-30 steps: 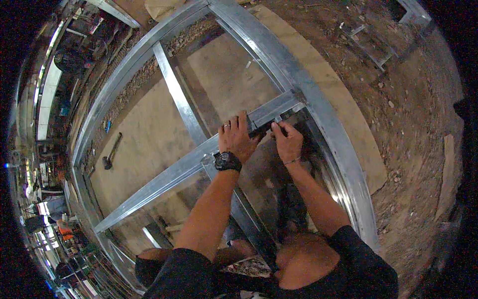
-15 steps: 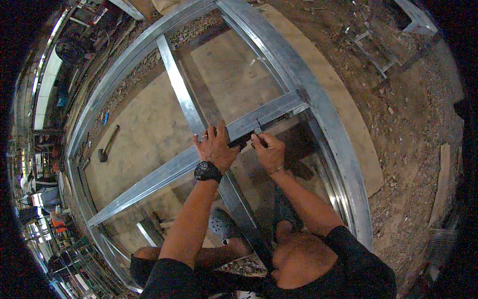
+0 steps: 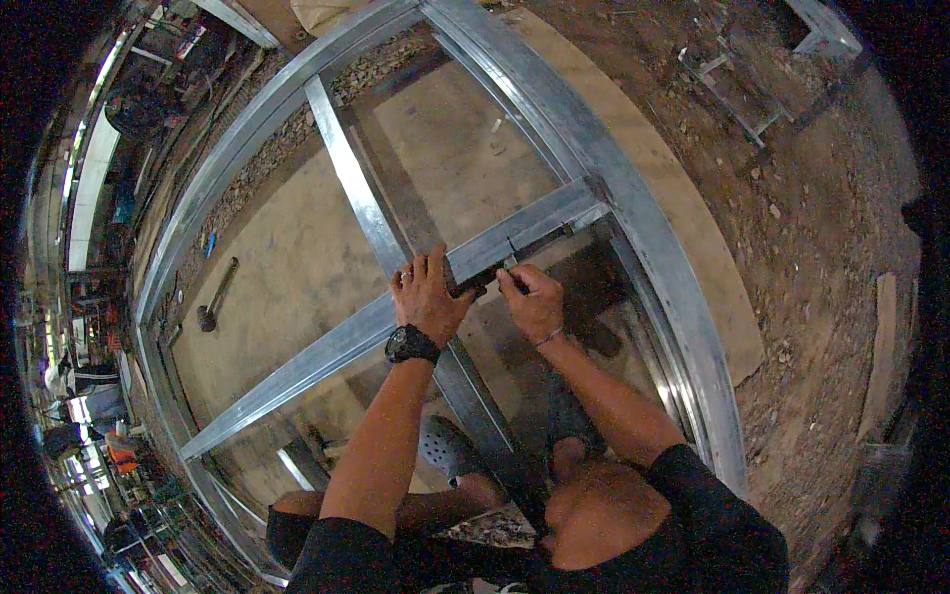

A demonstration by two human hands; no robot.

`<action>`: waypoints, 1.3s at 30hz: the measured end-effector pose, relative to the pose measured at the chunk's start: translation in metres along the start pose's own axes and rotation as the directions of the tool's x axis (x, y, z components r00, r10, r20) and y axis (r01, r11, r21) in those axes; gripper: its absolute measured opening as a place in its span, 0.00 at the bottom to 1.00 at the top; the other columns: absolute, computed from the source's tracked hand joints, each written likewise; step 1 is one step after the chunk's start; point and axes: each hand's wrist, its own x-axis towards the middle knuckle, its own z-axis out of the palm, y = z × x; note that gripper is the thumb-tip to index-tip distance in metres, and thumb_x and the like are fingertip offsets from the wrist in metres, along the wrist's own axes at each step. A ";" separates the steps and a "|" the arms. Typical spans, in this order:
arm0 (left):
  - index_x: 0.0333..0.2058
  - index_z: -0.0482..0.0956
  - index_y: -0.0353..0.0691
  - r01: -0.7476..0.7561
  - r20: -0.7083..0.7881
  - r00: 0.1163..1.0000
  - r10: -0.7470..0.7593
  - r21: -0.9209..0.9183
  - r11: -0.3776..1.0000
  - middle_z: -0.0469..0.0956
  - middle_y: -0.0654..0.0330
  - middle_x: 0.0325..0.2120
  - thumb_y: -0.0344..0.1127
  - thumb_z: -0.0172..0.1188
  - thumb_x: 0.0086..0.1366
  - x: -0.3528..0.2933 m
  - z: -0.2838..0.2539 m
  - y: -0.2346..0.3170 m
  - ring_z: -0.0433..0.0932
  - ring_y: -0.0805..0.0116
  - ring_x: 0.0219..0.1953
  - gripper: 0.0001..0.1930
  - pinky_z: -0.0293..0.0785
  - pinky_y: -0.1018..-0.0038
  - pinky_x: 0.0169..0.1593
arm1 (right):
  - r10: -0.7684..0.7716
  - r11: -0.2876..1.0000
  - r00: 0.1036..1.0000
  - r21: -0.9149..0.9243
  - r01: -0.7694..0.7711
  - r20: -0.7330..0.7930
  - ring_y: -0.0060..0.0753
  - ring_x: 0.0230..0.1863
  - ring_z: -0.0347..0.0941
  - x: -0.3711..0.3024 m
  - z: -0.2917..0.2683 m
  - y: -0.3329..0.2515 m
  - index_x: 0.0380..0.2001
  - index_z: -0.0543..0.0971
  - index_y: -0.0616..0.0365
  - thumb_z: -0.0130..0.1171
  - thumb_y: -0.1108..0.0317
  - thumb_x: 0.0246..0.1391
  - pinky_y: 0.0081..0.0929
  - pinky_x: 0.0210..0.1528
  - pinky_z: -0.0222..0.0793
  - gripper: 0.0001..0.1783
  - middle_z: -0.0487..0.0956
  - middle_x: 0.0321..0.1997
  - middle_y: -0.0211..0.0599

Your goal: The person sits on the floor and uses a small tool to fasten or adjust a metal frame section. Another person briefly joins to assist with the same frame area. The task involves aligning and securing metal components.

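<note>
My left hand (image 3: 428,305), with a black watch on its wrist, lies across the grey metal crossbar (image 3: 534,226) where a second bar (image 3: 348,173) meets it. Its fingers are spread over the top, and the thumb points right along the bar's near side. Just to the right, my right hand (image 3: 535,302) is closed in a pinch on a small metal piece (image 3: 510,261) at that near side. A thin dark strip runs beside the piece along the bar; I cannot make out its kind. The bars belong to a large metal frame (image 3: 653,213).
A hammer-like tool (image 3: 218,295) lies on the brown board (image 3: 272,247) inside the frame at left. My foot in a grey clog (image 3: 447,450) is inside the frame near me. A small metal stand (image 3: 734,97) stands on the dirt at far right. Cluttered shelving lines the left.
The view has shifted slightly. Both hands stay at nearly the same spots on the crossbar, the right one still pinching the small metal piece.
</note>
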 end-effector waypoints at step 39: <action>0.63 0.66 0.41 0.023 0.071 0.997 -0.030 0.092 0.995 0.74 0.50 0.57 0.61 0.71 0.57 0.001 -0.006 0.007 0.73 0.47 0.62 0.43 0.60 0.47 0.68 | -0.019 0.999 1.000 0.027 0.019 0.003 0.44 0.30 0.80 -0.004 0.004 0.013 0.33 0.83 0.62 0.67 0.63 0.60 0.35 0.36 0.74 0.12 0.83 0.30 0.45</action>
